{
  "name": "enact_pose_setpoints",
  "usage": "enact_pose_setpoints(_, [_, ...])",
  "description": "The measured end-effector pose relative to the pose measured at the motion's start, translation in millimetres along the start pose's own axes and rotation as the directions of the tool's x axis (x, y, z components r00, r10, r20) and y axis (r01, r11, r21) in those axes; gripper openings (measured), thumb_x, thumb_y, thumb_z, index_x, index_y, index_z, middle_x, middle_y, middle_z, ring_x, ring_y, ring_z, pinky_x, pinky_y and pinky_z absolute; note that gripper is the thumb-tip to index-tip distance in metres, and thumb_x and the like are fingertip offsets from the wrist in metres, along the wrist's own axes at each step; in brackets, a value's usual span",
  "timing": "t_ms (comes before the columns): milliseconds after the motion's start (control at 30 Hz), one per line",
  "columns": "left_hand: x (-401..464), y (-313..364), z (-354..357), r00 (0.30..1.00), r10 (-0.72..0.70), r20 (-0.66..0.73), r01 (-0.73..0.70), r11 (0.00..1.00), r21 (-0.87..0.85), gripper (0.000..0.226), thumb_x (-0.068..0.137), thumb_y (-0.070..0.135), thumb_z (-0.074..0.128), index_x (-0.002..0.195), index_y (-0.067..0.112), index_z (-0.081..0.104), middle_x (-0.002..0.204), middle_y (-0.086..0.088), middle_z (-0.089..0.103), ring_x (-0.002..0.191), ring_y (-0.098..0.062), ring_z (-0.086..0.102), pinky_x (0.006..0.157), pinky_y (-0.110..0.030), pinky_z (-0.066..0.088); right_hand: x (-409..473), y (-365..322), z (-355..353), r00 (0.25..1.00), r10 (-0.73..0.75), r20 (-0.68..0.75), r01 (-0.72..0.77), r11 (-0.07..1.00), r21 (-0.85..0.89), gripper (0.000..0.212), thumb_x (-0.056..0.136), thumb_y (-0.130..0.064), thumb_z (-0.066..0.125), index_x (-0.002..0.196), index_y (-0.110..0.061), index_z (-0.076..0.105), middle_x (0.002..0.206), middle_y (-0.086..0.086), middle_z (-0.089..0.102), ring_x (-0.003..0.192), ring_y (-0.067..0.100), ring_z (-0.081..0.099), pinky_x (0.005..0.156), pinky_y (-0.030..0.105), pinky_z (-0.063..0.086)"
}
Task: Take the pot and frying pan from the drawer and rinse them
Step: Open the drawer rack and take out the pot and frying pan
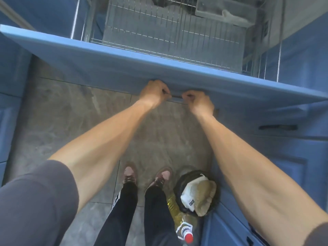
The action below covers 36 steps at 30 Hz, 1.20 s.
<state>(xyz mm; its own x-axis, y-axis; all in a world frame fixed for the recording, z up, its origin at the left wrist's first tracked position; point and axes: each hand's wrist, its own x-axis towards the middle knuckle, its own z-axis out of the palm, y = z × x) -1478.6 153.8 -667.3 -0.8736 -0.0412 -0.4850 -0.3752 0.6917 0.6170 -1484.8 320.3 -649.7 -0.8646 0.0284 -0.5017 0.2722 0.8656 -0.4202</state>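
Note:
A wide blue drawer (124, 66) stands pulled out in front of me, seen from above. My left hand (154, 92) and my right hand (198, 102) both grip the dark bar handle (176, 98) on the drawer's front, fingers curled round it, close together. Inside the drawer lies a wire rack (159, 32) over a grey liner. A dark object (170, 0) shows at the drawer's far end, cut off by the top edge of the view; I cannot tell whether it is a pot or a pan.
Blue cabinets (284, 157) line the right side and the left. On the grey tiled floor by my feet (147, 174) stand a black bin (197, 190) with paper in it and an oil bottle (182, 226) with a red cap.

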Motion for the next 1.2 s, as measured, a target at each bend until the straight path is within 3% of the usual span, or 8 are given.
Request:
enact_pose_setpoints(100, [16.5, 13.9, -9.6, 0.999, -0.033, -0.004, 0.033, 0.999, -0.023, 0.007, 0.079, 0.026, 0.07, 0.084, 0.023, 0.073, 0.094, -0.003, 0.071, 0.092, -0.024, 0.066, 0.079, -0.032, 0.053, 24.8, -15.9, -15.8, 0.993, 0.101, 0.066, -0.101, 0.995, 0.002, 0.018, 0.08, -0.034, 0.053, 0.088, -0.038, 0.068, 0.101, -0.007, 0.069, 0.102, 0.018, 0.062, 0.074, 0.023, 0.037])
enact_pose_setpoints(200, [43.6, 21.1, -20.2, 0.999, -0.043, -0.019, 0.042, 0.999, -0.034, 0.003, 0.078, 0.027, 0.07, 0.081, 0.026, 0.071, 0.098, -0.006, 0.071, 0.093, -0.026, 0.065, 0.082, -0.034, 0.053, 53.0, -28.9, -27.0, 0.99, 0.119, 0.077, -0.12, 0.993, 0.003, 0.02, 0.08, -0.037, 0.055, 0.093, -0.039, 0.07, 0.108, -0.009, 0.069, 0.107, 0.018, 0.061, 0.076, 0.022, 0.038])
enact_pose_setpoints(367, [102.6, 41.8, -43.9, 0.999, -0.046, -0.017, 0.045, 0.998, -0.031, 0.012, 0.078, 0.029, 0.072, 0.087, 0.022, 0.074, 0.102, -0.003, 0.071, 0.1, -0.021, 0.062, 0.084, -0.028, 0.049, 106.6, -44.1, -49.5, 0.998, 0.022, 0.061, -0.026, 0.997, 0.068, 0.018, 0.084, -0.04, 0.056, 0.096, -0.036, 0.068, 0.11, -0.006, 0.068, 0.105, 0.021, 0.061, 0.077, 0.026, 0.04])
enact_pose_setpoints(500, [147.9, 62.0, -67.9, 0.997, -0.065, -0.039, 0.064, 0.997, -0.039, 0.015, 0.078, 0.026, 0.073, 0.089, 0.017, 0.075, 0.098, -0.001, 0.073, 0.094, -0.017, 0.066, 0.081, -0.025, 0.05, 145.2, -58.9, -65.6, 0.994, -0.076, 0.079, 0.066, 0.99, 0.125, 0.024, 0.079, -0.044, 0.065, 0.101, -0.034, 0.065, 0.105, -0.009, 0.069, 0.102, 0.016, 0.061, 0.08, 0.028, 0.043])
enact_pose_setpoints(867, [220.3, 83.9, -96.6, 0.997, -0.073, -0.008, 0.073, 0.997, -0.034, 0.013, 0.077, 0.031, 0.073, 0.084, 0.02, 0.075, 0.092, -0.003, 0.074, 0.088, -0.019, 0.067, 0.085, -0.037, 0.053, 224.7, -91.3, -106.2, 0.991, 0.013, 0.134, -0.033, 0.988, 0.148, 0.016, 0.079, -0.044, 0.065, 0.093, -0.037, 0.07, 0.101, -0.012, 0.071, 0.1, 0.013, 0.064, 0.074, 0.024, 0.038])
enact_pose_setpoints(1067, [248.0, 93.7, -111.2, 0.995, -0.097, -0.03, 0.095, 0.994, -0.051, 0.013, 0.079, 0.029, 0.072, 0.085, 0.019, 0.075, 0.091, -0.001, 0.074, 0.089, -0.016, 0.066, 0.079, -0.029, 0.05, 255.1, -107.5, -117.1, 0.982, 0.051, 0.179, -0.083, 0.981, 0.177, 0.012, 0.078, -0.043, 0.067, 0.087, -0.036, 0.07, 0.097, -0.013, 0.072, 0.095, 0.01, 0.064, 0.071, 0.022, 0.037])
enact_pose_setpoints(1200, [268.8, 95.9, -117.1, 0.994, -0.108, 0.031, 0.111, 0.988, -0.107, 0.015, 0.08, 0.028, 0.071, 0.086, 0.014, 0.074, 0.097, -0.005, 0.072, 0.095, -0.02, 0.065, 0.083, -0.031, 0.047, 274.7, -118.4, -125.4, 0.973, 0.122, 0.196, -0.154, 0.976, 0.154, 0.008, 0.077, -0.042, 0.068, 0.084, -0.038, 0.069, 0.104, -0.012, 0.07, 0.1, 0.01, 0.063, 0.072, 0.021, 0.037])
